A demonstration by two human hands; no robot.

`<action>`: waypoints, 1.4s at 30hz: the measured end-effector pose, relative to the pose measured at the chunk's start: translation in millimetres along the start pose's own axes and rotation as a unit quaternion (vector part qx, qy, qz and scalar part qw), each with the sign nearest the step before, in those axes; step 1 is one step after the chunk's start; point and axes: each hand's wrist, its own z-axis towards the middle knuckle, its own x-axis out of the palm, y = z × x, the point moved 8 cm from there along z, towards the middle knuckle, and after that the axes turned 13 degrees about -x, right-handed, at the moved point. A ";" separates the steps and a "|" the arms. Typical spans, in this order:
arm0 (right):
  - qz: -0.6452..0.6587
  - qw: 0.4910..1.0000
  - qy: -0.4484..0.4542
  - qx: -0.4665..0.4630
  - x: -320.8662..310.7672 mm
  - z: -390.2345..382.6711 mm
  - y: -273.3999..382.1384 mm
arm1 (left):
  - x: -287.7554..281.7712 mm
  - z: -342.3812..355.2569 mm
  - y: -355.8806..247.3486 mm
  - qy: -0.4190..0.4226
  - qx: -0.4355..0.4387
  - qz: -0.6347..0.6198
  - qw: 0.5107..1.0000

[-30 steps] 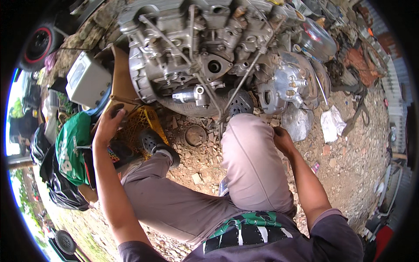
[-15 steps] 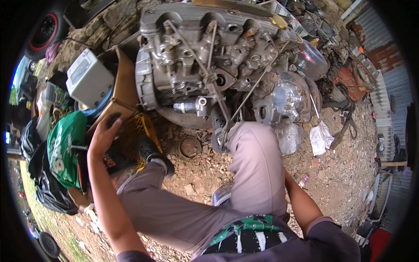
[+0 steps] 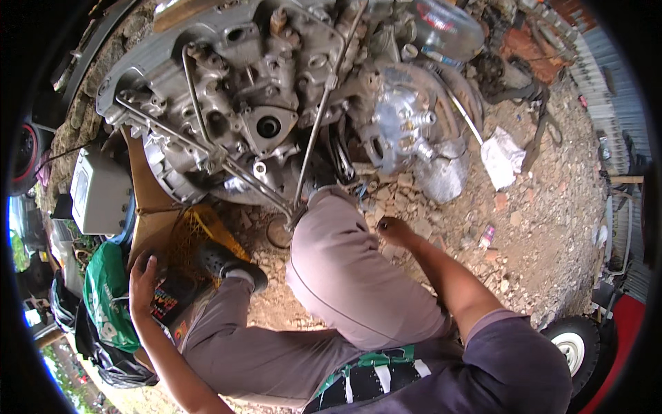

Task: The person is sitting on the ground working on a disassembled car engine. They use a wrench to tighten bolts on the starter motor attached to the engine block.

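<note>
My left hand is low at the left, fingers loosely curved and apart, beside a cardboard box and green plastic bag. My right hand is curled closed just right of my bent knee; whether it holds anything I cannot make out. Ahead sits a metal engine block with crossed metal rods reaching down toward the knee. A round silver housing lies at its right.
A white cooler-like box, yellow crate, rag, straps and a clear jug surround me. Gravel ground extends right toward corrugated sheets. A tyre is at lower right.
The view has turned, shifting the engine leftward. My right hand has come out from behind my knee and moved forward. My left hand now sits lower, beside the box and bag.
</note>
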 end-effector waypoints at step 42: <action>-0.288 0.941 0.036 0.174 59.6 112.7 -180.1 | 5.6 24.4 -11.3 -0.026 -0.039 0.058 0.997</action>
